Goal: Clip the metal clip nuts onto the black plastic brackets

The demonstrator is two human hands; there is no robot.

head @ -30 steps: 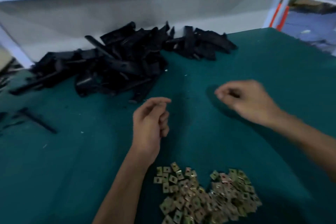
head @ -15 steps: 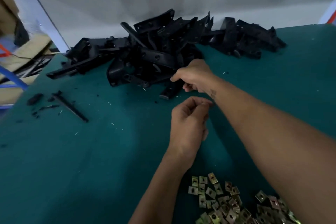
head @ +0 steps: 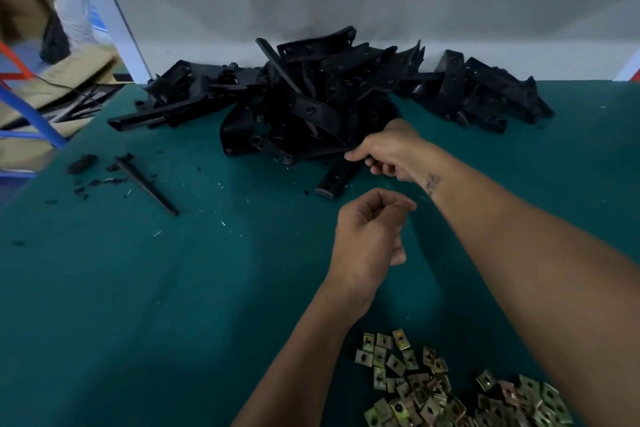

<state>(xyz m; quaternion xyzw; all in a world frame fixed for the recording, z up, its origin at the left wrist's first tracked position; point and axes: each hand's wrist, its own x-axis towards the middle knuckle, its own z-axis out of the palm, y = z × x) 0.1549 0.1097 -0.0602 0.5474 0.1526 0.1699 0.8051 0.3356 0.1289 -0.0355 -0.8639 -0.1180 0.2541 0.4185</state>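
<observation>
A big heap of black plastic brackets (head: 311, 97) lies at the back of the green table (head: 138, 288). My right hand (head: 388, 152) reaches to the heap's near edge, its fingers curled round the upper end of one long black bracket (head: 336, 178) that slants down towards me. My left hand (head: 367, 236) hovers just below it, fingertips drawn against the thumb; whether anything sits between them is hidden. A pile of brass-coloured metal clip nuts (head: 433, 388) lies at the near edge, between my forearms.
More brackets (head: 485, 94) spread to the right along the grey back wall (head: 346, 10). A thin black strip (head: 145, 184), a small black block (head: 81, 163) and plastic crumbs lie left of centre. The table's left edge borders cardboard boxes (head: 52, 80) and a blue rack.
My right hand crossed from the open table at the right to the bracket heap and took hold of a bracket. The left hand stayed pinched. My view shifted left.
</observation>
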